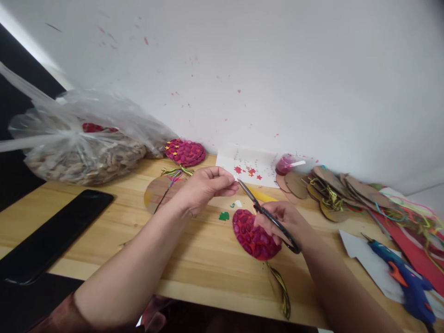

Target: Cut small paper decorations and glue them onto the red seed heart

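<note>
My right hand [282,219] grips a pair of black-handled scissors [258,203], their tips pointing up and left. Just left of those tips, my left hand [215,185] is closed in a pinch; what sits between its fingertips is too small to make out. Below the scissors lies a round disc covered in magenta pieces [255,236], with a dark and yellow thread tassel [281,291] at its lower edge. A green scrap [224,216] and a white scrap [238,203] rest on the wood between my hands. Part of the disc is hidden by my right hand.
Behind my hands, red stars [237,170] lie on white paper [270,175] beside a cup of pink paint [285,164]. A second magenta disc [189,152] bears yellow stars. Cardboard shapes [335,185] and a blue glue gun [402,273] are right; a filled plastic bag [86,152] and black phone-like slab [55,236] left.
</note>
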Demonstrator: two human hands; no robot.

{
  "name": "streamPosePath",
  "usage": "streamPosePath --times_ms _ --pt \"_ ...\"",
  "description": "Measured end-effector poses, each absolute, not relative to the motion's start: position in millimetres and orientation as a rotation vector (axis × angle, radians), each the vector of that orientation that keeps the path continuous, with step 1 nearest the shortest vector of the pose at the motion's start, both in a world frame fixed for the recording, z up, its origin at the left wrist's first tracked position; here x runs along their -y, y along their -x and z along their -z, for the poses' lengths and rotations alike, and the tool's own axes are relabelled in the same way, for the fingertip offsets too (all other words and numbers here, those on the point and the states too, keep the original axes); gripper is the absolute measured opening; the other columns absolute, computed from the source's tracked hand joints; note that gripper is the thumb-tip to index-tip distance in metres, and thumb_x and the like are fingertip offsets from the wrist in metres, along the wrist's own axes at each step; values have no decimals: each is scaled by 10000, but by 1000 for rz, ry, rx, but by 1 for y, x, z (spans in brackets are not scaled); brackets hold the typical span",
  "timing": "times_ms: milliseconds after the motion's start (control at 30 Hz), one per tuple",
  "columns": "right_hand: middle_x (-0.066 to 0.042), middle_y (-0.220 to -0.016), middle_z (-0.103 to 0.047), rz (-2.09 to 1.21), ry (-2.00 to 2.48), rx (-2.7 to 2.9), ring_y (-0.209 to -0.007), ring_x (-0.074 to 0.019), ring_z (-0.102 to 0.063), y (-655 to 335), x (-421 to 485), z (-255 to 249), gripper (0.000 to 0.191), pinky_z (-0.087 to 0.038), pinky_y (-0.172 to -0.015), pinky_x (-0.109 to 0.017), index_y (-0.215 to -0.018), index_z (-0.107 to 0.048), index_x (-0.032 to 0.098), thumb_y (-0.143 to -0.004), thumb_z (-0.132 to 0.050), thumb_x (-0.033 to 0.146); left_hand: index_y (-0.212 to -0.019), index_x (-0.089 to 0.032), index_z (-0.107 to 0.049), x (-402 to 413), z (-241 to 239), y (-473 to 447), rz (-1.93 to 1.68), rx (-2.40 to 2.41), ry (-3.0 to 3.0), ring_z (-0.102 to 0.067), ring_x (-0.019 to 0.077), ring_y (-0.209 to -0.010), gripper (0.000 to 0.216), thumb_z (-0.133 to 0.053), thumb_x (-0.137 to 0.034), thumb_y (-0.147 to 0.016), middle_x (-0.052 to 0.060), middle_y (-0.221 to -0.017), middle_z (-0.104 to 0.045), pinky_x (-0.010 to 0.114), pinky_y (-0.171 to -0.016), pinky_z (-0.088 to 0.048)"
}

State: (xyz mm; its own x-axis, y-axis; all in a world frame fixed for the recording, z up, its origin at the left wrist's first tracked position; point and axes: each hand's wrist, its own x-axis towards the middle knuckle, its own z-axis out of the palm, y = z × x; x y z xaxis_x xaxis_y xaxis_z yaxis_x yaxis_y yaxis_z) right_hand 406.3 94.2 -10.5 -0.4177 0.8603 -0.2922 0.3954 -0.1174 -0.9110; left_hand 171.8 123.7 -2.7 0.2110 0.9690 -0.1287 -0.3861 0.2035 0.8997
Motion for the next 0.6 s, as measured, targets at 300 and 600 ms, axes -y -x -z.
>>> streamPosePath --times_ms 300,600 --pt "49 -499 -461 -1532 1414 1589 -388 -74 -385 -392 -90 11 411 -284 -363 -225 -564 -499 191 -673 -777 474 -748 -111 -680 -120 5 -182 -1227 -772 -777 -683 102 -709 210 -828 -250 -692 38 -781 -721 248 -767 -559" --pt "35 -467 -476 -1514 1395 1538 -372 -89 -383 -387 -88 10 428 -270 -368 -257 -525 -485 203 -650 -791 475 -738 -116 -668 -118 7 -184 -1229 -767 -751 -673 103 -708 191 -812 -236 -698 36 -766 -716 282 -818 -550"
